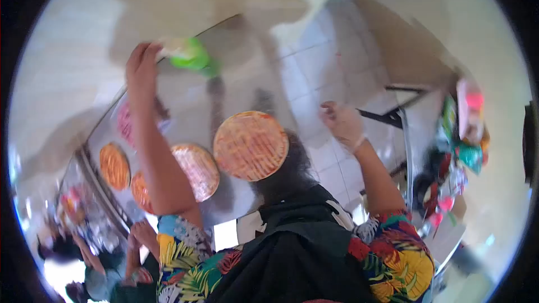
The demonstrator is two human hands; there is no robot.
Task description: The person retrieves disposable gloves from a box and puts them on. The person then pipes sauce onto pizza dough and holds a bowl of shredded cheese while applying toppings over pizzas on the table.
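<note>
My left hand [143,67] reaches over the far left edge of the table, its fingers closed on one end of a bright green and whitish packet [192,56], blurred by motion. My right hand [343,127], in a clear plastic glove, hangs beyond the table's right side, above the tiled floor. Its fingers are curled, and I cannot make out what is in them, if anything. Nearest to me lies a round pizza base [251,146] streaked with orange-red sauce. A paler topped base [195,172] is beside it, partly behind my left forearm.
The grey table [247,50] also bears smaller orange rounds [114,166] and a pink item [124,123] at the left. Other people's hands [145,235] show at lower left. Colourful packages [470,112] are piled on the right, past a dark metal frame [387,118].
</note>
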